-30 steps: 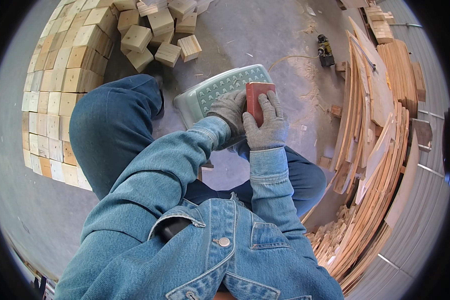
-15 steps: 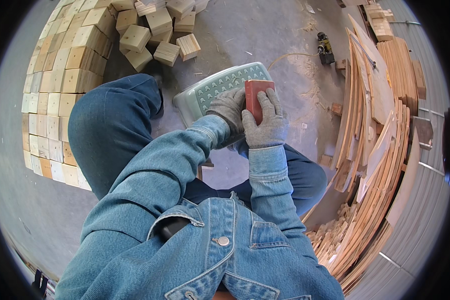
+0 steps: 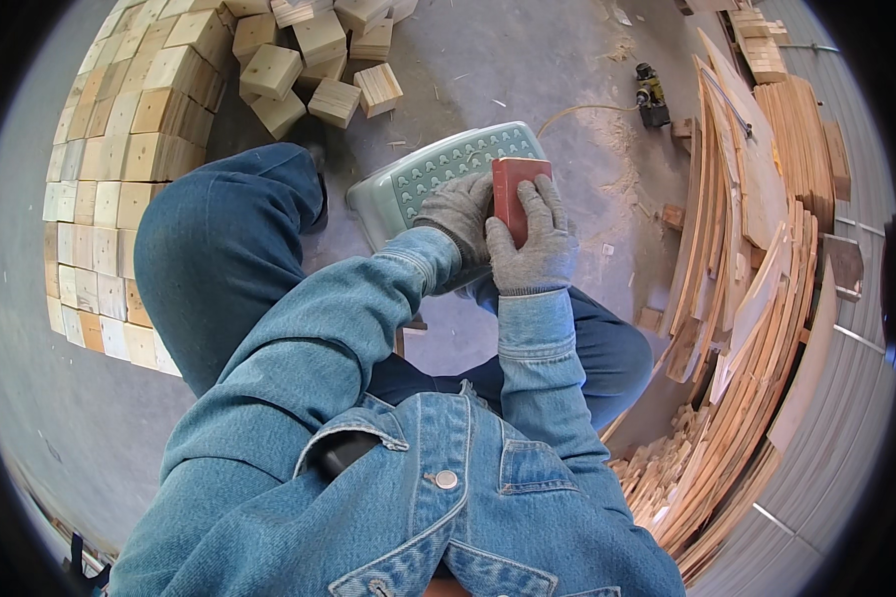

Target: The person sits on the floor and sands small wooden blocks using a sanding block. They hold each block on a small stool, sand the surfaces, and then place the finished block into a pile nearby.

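Red block [image 3: 516, 191] at right end of green stool [image 3: 433, 167]; contact unclear. Right hand [image 3: 534, 239]: thumb and fingers clamped on block. Left hand [image 3: 455, 214] alongside; fingertips hidden, can't tell. Judged risk: knit gloves [image 3: 528, 270] slipping, block dropping.

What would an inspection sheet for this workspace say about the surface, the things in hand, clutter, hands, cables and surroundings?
Surface: pale green stool with a patterned top.
Things in hand: red block.
Clutter: loose wooden blocks, power tool and sawdust on the grey floor.
Hands: both gloved; right hand grips the red block; left hand beside it, fingers partly hidden.
Cables: thin yellowish cord or hose between stool and power tool.
Surroundings: stacked blocks at left, boards at right.
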`<state>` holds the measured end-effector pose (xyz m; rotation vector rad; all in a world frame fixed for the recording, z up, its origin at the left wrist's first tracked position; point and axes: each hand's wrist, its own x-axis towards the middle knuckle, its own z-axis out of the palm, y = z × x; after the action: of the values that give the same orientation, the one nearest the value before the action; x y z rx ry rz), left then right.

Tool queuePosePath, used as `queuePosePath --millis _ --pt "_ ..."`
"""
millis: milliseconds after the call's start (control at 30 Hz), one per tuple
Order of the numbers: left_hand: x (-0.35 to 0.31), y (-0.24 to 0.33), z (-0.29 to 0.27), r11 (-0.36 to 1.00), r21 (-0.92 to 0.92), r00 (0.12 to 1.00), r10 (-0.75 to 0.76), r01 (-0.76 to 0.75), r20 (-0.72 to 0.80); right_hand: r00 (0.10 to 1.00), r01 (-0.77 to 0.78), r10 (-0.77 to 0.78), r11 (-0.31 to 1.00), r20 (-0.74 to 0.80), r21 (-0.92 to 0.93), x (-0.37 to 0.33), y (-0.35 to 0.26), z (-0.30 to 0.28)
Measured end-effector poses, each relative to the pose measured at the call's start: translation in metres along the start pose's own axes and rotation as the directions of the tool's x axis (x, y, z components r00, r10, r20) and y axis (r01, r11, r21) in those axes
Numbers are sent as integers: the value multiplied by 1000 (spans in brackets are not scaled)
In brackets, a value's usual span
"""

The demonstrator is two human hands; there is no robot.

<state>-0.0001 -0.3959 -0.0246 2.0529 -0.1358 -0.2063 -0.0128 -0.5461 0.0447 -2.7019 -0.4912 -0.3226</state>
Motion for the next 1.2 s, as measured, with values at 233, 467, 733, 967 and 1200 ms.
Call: queuePosePath --millis 233,467,733,967,1200 --pt "-3 5 -2 1000 21 1000 -11 11 -7 999 32 -32 999 3 -19 2 -2 -4" --pt "0 2 0 999 38 1000 -3 2 16 1000 24 -24 999 -15 -25 2 -1 -1" --pt "-1 4 -4 1000 -5 1000 -15 15 23 1000 2 -2 1000 5 -21 3 -2 -2" --pt "-1 5 -3 1000 -9 999 -22 22 49 1000 10 -10 999 -1 -33 1 1 -2" --pt "-1 2 1 1000 10 1000 -4 4 16 1000 19 -20 999 -9 -34 2 0 -2"
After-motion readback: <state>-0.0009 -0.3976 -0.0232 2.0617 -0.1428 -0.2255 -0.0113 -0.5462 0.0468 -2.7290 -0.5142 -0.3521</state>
